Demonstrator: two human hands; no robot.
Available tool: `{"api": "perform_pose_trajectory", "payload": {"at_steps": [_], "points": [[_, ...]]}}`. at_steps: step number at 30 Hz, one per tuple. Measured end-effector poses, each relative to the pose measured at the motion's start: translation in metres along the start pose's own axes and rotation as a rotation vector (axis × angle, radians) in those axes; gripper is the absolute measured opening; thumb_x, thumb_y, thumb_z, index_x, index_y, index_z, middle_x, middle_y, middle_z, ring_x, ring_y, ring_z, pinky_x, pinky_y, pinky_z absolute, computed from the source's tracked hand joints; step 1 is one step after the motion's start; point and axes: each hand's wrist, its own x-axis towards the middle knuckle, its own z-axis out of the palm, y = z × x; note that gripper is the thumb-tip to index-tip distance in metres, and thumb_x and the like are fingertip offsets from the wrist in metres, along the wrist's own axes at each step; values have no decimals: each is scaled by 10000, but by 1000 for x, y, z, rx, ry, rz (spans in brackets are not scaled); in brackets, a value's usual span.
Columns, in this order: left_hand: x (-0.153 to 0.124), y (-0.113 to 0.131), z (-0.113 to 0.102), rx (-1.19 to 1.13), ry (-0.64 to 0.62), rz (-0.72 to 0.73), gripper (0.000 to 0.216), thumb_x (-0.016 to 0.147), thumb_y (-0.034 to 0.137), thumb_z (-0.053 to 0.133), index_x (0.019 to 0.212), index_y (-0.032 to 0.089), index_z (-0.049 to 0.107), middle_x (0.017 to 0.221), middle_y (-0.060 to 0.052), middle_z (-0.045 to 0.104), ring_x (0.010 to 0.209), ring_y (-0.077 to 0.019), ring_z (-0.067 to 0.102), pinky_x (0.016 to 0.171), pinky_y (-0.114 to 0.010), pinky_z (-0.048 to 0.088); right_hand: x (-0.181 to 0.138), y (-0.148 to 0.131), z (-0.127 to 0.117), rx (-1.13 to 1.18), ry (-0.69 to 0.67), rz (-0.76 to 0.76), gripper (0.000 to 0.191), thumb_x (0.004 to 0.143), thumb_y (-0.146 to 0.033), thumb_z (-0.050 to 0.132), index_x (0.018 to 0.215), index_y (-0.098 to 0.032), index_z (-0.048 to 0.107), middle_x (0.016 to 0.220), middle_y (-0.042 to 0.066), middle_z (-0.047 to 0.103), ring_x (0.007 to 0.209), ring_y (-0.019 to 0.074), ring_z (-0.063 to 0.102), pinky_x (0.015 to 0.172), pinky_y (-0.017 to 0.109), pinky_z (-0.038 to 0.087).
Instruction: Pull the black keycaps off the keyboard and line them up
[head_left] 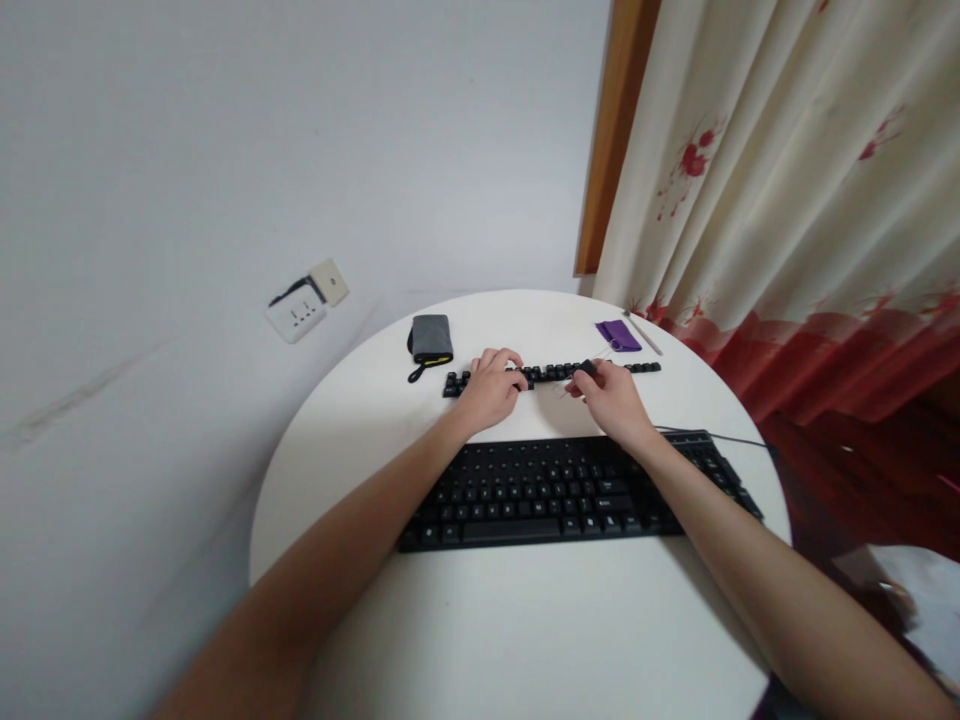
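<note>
A small black plastic piece [587, 369] sits pinched between the thumb and fingers of the right hand [615, 398], just above the tabletop [420, 640] beyond the keyboard; whether it is a loose keycap or the grip of a tool cannot be told. Thin pale wire [559, 392] shows on the near side of those fingers and again beyond them, perhaps one tool held by its middle so that both ends stay free. The left hand [489, 395] arches with its fingers spread and bent over a long line of small black keycaps [553, 373], its tips down among them, possibly to steady or select one; whether it grips any is hidden. The keycaps run side by side across the far part of the round white tabletop, probably lined up to keep their order. Nearer the person, under both forearms, lies a full-size black plastic keyboard [511, 531], its lettered rows and space bar toward the person, while its farthest rows look lower, seemingly bare of caps. A thin black cable [720, 437] trails from its far edge over the tabletop's right side. Past the line of keycaps, a soft grey pouch with a dark cord loop [431, 338] rests at left and a folded purple cloth item [619, 336] at right, with a slim pale stick [643, 334] beside it, all likely set back to leave working room.
</note>
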Motion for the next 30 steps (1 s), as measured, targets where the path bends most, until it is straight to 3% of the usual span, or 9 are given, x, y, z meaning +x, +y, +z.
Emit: {"api": "perform_pose_trajectory", "payload": {"at_steps": [6, 22, 25, 30], "points": [[-2, 3, 1, 0, -80, 34, 310, 851, 118, 536, 923, 290, 784, 1311, -47, 540, 1216, -302, 416, 967, -511, 371, 0, 0, 1, -6, -10, -5, 127, 874, -296, 559, 816, -185, 580, 789, 110, 756, 720, 216, 716, 670, 330, 538], [-3, 2, 2, 28, -145, 30, 325, 828, 129, 544, 1024, 276, 757, 1361, -60, 510, 1250, -317, 397, 980, -507, 375, -2, -2, 1, -9, -24, -7, 138, 869, -293, 555, 793, -182, 589, 778, 103, 745, 708, 205, 698, 674, 323, 522], [-2, 3, 0, 16, -108, 21, 312, 827, 105, 527, 998, 263, 735, 1334, -57, 531, 1244, -301, 403, 992, -494, 368, -1, -2, 1, -4, -26, -4, 140, 863, -296, 556, 796, -179, 593, 784, 107, 744, 713, 207, 696, 664, 321, 519], [1, 4, -5, 4, 85, -84, 265, 810, 28, 476, 881, 213, 652, 1191, -63, 600, 1152, -264, 464, 933, -438, 392, -1, -4, -1, -30, -58, -41, 186, 866, -324, 561, 777, -169, 611, 740, 90, 720, 676, 194, 664, 650, 319, 511]]}}
